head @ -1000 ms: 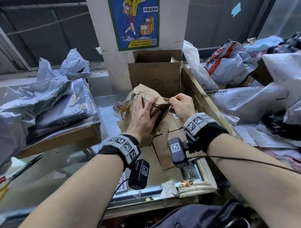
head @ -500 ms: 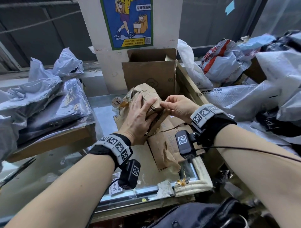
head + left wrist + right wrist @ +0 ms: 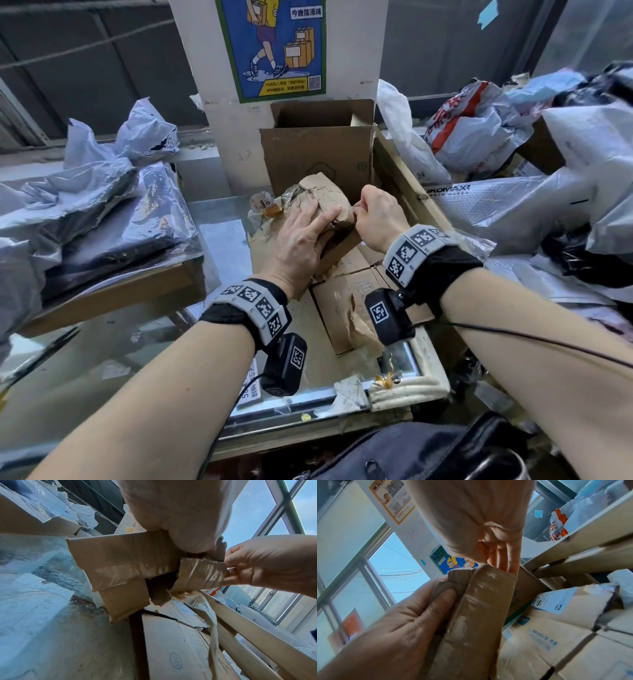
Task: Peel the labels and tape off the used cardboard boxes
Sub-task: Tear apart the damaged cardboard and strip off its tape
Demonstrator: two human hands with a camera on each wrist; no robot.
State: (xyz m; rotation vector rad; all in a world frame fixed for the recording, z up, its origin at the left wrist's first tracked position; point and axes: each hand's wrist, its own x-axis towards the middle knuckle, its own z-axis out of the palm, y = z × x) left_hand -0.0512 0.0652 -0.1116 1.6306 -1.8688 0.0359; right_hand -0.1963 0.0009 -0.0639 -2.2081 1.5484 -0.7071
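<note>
Both forearms are bare, without sleeves. Left wrist: a black strap (image 3: 219, 313) beneath a grey band (image 3: 255, 306) of square black-and-white coded markers; a black camera block (image 3: 284, 365) with one such marker hangs under it, a thin black cable (image 3: 209, 455) trailing from its lower end. Right wrist: the same grey marker band (image 3: 416, 251), a black strap (image 3: 445, 270), a black camera block (image 3: 388, 315) with a marker, and a thin black cable (image 3: 548, 341) running along the forearm.

A crumpled brown cardboard box (image 3: 322, 202), its surface scuffed white where tape had torn away, lay tilted atop flattened boxes (image 3: 346, 294) on the glass counter (image 3: 219, 233).
</note>
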